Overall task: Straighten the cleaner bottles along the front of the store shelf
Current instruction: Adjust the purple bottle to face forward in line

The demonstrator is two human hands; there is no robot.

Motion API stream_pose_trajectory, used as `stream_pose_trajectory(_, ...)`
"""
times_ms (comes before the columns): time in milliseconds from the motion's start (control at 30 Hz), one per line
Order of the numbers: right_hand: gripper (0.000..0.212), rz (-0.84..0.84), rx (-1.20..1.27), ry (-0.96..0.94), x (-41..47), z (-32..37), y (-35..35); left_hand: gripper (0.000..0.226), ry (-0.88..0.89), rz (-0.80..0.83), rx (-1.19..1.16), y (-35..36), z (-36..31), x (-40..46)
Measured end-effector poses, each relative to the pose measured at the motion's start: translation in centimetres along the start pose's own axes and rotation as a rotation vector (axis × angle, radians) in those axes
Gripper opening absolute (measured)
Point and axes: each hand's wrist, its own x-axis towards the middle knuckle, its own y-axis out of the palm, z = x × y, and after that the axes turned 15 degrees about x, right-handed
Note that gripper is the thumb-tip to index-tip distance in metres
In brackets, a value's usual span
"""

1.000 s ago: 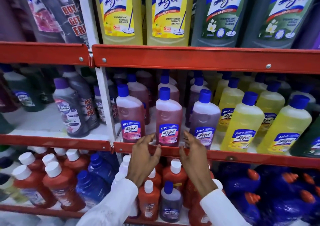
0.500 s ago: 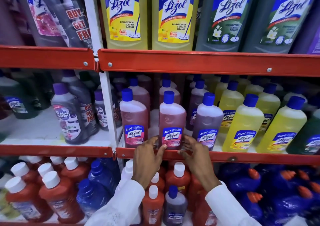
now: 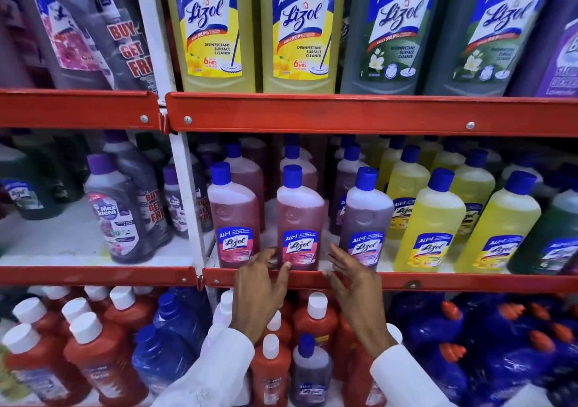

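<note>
Three blue-capped Lizol bottles stand at the front of the middle shelf: a pink bottle (image 3: 233, 216) on the left, a middle pink bottle (image 3: 298, 216) and a purple bottle (image 3: 364, 216). My left hand (image 3: 261, 288) reaches up over the red shelf lip (image 3: 438, 281). Its fingers lie against the middle pink bottle's lower left side and its thumb on the front of the base. My right hand (image 3: 353, 284) is just right of that bottle's base, fingers spread, a narrow gap between them and the bottle.
Yellow Lizol bottles (image 3: 428, 222) fill the shelf to the right, dark Maxkleen bottles (image 3: 117, 209) the bay to the left past a white upright (image 3: 184, 194). Large bottles stand above, red and blue bottles (image 3: 93, 353) below my wrists.
My hands rose from the shelf lip to the middle pink bottle's base. The right hand, on the bottle half a second ago, has since come slightly off it.
</note>
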Motion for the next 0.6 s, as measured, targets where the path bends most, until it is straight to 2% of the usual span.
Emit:
stream_pose_trajectory(67, 0.042, -0.11, 0.004, -0.097, -0.8, 0.3, -0.4, 0.026, -0.045, -0.031, -0.051, -0.6, 0.5, 0.1)
stream_pose_trajectory(133, 0.032, -0.235, 0.007, -0.192, -1.6, 0.7, -1.4, 0.023, -0.11, -0.154, -0.155, -1.2, 0.2, -0.5)
stream_pose_trajectory(200, 0.033, -0.323, 0.024, -0.228, -1.3, 1.0, -2.4, 0.019, -0.093, -0.266, -0.188, -1.3, -0.5, -2.0)
stream_pose_trajectory(233, 0.037, -0.337, 0.027, -0.204, -0.8, 0.0, -6.2, 0.018, -0.051, -0.285, -0.183, 0.3, -4.4, -3.1)
stream_pose_trajectory(267, 0.043, -0.314, 0.011, -0.146, -0.2, -1.1, -9.7, 0.018, 0.003, -0.271, -0.196, 1.9, -8.1, -3.9)
stream_pose_trajectory(400, 0.078, -0.042, 0.023, 0.011, 2.1, -1.8, -9.2, 0.031, 0.097, -0.05, -0.222, 3.7, -9.8, -2.6)
stream_pose_trajectory(467, 0.079, 0.028, 0.048, 0.035, 2.5, -1.8, -9.1, 0.038, 0.101, 0.01, -0.201, 4.4, -10.0, -1.9)
stream_pose_trajectory(600, 0.063, 0.048, 0.031, 0.064, 2.6, -2.0, -8.7, 0.03, 0.046, 0.022, -0.252, 5.0, -9.5, -1.3)
